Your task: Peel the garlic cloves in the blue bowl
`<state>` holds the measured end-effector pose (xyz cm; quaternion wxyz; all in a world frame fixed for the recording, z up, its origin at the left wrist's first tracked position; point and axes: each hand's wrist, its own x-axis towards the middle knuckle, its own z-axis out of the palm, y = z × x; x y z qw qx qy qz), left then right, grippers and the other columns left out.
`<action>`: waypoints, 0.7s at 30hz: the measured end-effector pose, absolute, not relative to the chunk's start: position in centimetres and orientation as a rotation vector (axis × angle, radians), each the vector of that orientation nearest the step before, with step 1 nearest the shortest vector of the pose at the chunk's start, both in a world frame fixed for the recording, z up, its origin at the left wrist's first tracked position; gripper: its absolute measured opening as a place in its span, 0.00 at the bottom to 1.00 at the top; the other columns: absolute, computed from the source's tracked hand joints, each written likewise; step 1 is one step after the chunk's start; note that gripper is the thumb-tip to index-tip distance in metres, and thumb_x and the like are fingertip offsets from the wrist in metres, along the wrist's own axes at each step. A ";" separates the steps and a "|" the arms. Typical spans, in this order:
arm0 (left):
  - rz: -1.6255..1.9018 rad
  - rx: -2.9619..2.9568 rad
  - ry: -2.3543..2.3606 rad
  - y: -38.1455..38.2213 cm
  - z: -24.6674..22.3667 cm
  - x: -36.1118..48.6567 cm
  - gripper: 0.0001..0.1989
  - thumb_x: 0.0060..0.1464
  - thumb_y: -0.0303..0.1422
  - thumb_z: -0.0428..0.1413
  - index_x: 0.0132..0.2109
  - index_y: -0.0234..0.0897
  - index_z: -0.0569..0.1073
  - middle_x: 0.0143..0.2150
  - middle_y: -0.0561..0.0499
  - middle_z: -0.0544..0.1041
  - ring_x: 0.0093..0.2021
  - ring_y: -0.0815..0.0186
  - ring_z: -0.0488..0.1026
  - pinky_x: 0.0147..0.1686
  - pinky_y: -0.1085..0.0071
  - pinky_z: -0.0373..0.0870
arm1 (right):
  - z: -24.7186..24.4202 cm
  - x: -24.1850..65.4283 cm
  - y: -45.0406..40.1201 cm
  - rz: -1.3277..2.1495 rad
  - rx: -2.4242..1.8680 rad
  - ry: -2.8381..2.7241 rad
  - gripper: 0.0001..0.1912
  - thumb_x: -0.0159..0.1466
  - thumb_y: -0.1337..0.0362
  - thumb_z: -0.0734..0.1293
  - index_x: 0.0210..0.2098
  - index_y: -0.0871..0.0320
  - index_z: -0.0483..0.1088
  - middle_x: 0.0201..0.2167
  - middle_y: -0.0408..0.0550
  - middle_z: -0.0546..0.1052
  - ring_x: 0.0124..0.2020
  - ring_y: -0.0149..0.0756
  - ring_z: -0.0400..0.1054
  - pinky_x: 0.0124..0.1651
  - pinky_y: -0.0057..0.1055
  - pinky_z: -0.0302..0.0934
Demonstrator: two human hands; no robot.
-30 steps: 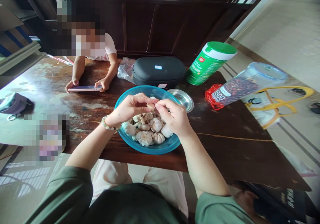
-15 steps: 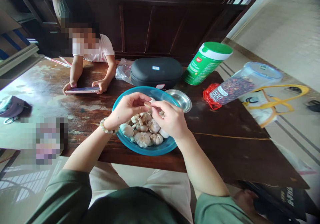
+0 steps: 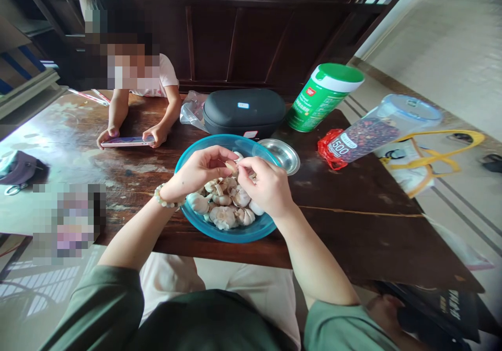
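Observation:
A blue plastic basin point(image 3: 231, 234) full of whole garlic bulbs point(image 3: 223, 217) stands near the table's front edge. Above it my left hand point(image 3: 202, 169), with a beaded bracelet at the wrist, is closed on a small garlic clove point(image 3: 231, 168). My right hand point(image 3: 264, 183) meets it from the right, its thumb and forefinger pinched at the clove's end. What the right fingertips grip, perhaps a bit of skin, is too small to make out. Behind the basin's right rim sits a shallow metal bowl point(image 3: 284, 155), partly hidden.
Behind the basin lie a black case point(image 3: 245, 111) and a clear plastic bag point(image 3: 193, 111). A green can point(image 3: 325, 97) and a tall clear jar point(image 3: 372, 128) stand at the right. Across the table a person point(image 3: 151, 76) holds a phone point(image 3: 127, 141). A cap point(image 3: 18, 170) lies at left.
My fingers have shifted slightly around the clove, and its pale side now shows more. Both hands stay over the basin. The whole view has moved a little.

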<state>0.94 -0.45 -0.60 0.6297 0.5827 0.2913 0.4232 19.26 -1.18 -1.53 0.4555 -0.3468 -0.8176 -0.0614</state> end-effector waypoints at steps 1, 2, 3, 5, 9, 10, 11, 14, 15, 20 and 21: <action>0.964 1.343 0.662 -0.4 -0.7 0.9 0.14 0.51 0.28 0.62 0.46 0.31 0.73 0.41 0.48 0.76 0.40 0.70 0.74 0.43 0.75 0.71 | -1.5 19.3 -1.2 -0.139 -0.860 -2.015 0.05 0.61 0.73 0.64 0.33 0.57 0.68 0.27 0.43 0.78 0.27 0.33 0.73 0.30 0.27 0.65; 0.959 1.353 0.660 -0.4 -0.8 0.8 0.14 0.51 0.28 0.62 0.46 0.31 0.73 0.41 0.48 0.76 0.40 0.70 0.74 0.42 0.75 0.71 | -1.5 19.3 -1.2 -0.126 -0.863 -2.013 0.05 0.61 0.72 0.64 0.33 0.57 0.68 0.27 0.43 0.78 0.27 0.33 0.73 0.30 0.27 0.65; 0.954 1.363 0.661 -0.4 -0.8 0.8 0.14 0.52 0.29 0.61 0.47 0.31 0.72 0.41 0.48 0.76 0.39 0.70 0.73 0.41 0.75 0.71 | -1.5 19.3 -1.2 -0.113 -0.868 -2.012 0.04 0.61 0.72 0.64 0.33 0.57 0.68 0.27 0.43 0.78 0.27 0.33 0.73 0.30 0.27 0.65; 0.939 1.383 0.668 -0.3 -1.0 0.7 0.15 0.52 0.30 0.61 0.47 0.32 0.72 0.40 0.48 0.75 0.38 0.70 0.73 0.40 0.75 0.70 | -1.5 19.4 -1.2 -0.092 -0.882 -2.009 0.04 0.62 0.72 0.64 0.33 0.57 0.68 0.28 0.43 0.78 0.28 0.32 0.73 0.30 0.27 0.65; 0.918 1.405 0.665 -0.2 -1.3 0.6 0.16 0.52 0.31 0.61 0.48 0.33 0.72 0.40 0.48 0.75 0.37 0.70 0.72 0.36 0.75 0.69 | -1.5 19.4 -1.2 -0.049 -0.905 -1.992 0.05 0.62 0.72 0.63 0.33 0.56 0.68 0.29 0.42 0.79 0.27 0.31 0.72 0.31 0.27 0.65; 0.919 1.408 0.662 -0.1 -1.3 0.6 0.16 0.52 0.31 0.61 0.48 0.33 0.72 0.39 0.48 0.74 0.36 0.70 0.72 0.36 0.75 0.69 | -1.4 19.5 -1.2 -0.041 -0.906 -1.987 0.05 0.62 0.72 0.63 0.33 0.56 0.68 0.29 0.42 0.79 0.26 0.31 0.72 0.31 0.27 0.65; 0.919 1.411 0.661 -0.1 -1.3 0.6 0.16 0.52 0.31 0.61 0.48 0.33 0.72 0.39 0.48 0.74 0.36 0.70 0.72 0.35 0.75 0.69 | -1.4 19.5 -1.2 -0.035 -0.907 -1.983 0.05 0.62 0.72 0.64 0.33 0.56 0.69 0.29 0.42 0.79 0.26 0.30 0.72 0.31 0.27 0.65; 0.913 1.413 0.652 -0.1 -1.3 0.6 0.16 0.52 0.31 0.61 0.49 0.34 0.71 0.40 0.48 0.74 0.36 0.71 0.71 0.36 0.76 0.69 | -1.4 19.5 -1.2 -0.021 -0.911 -1.969 0.05 0.62 0.72 0.64 0.33 0.56 0.69 0.30 0.43 0.79 0.26 0.30 0.72 0.31 0.26 0.66; 0.909 1.412 0.646 -0.1 -1.3 0.6 0.16 0.52 0.31 0.61 0.49 0.34 0.71 0.40 0.49 0.74 0.36 0.71 0.71 0.36 0.76 0.68 | -1.4 19.5 -1.2 -0.015 -0.914 -1.964 0.05 0.62 0.71 0.63 0.33 0.56 0.69 0.30 0.43 0.79 0.27 0.30 0.72 0.31 0.26 0.66; 0.904 1.411 0.641 -0.1 -1.3 0.6 0.16 0.52 0.31 0.61 0.49 0.34 0.71 0.41 0.48 0.74 0.37 0.71 0.71 0.36 0.76 0.69 | -1.3 19.5 -1.2 0.019 -0.909 -1.944 0.05 0.62 0.71 0.63 0.33 0.56 0.68 0.31 0.43 0.80 0.28 0.30 0.73 0.32 0.25 0.67; 0.900 1.409 0.640 -0.1 -1.3 0.6 0.16 0.52 0.30 0.61 0.49 0.34 0.71 0.41 0.48 0.74 0.37 0.71 0.71 0.36 0.76 0.69 | -1.3 19.5 -1.2 0.023 -0.909 -1.941 0.04 0.62 0.71 0.63 0.33 0.56 0.68 0.31 0.43 0.80 0.28 0.30 0.73 0.31 0.25 0.67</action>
